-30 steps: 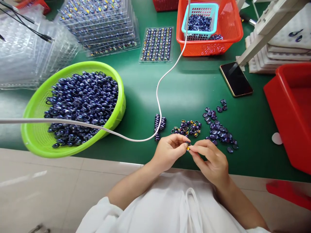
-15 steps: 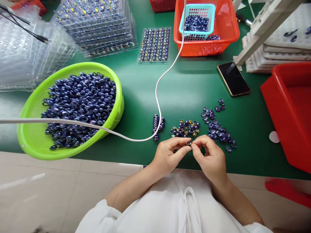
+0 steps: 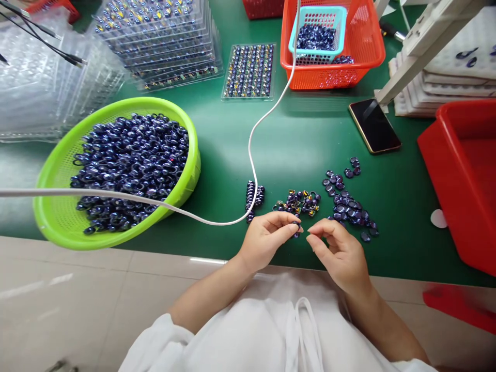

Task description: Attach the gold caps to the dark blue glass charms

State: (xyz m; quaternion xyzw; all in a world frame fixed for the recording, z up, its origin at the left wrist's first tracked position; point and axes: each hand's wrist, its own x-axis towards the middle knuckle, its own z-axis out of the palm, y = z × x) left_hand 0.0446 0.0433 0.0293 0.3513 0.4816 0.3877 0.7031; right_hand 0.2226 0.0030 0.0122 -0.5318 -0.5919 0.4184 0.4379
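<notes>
Here, two bare hands at the near edge of a green table [image 3: 310, 134], bare mat beyond.
The left hand [image 3: 265, 240] pinches a tiny dark blue piece [image 3: 296, 226] between thumb and forefinger; its long axis is too small to read. The right hand [image 3: 343, 256], just beside, curls its fingertips close; any hold is unclear.

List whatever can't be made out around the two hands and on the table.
Head view: the dark piece pinched in the left hand is too small, and half covered by that hand, to tell its shape.
Head view: whether the right hand holds anything is hidden by its own curled fingers.
Head view: the red bin is cut off by the right edge.
</notes>
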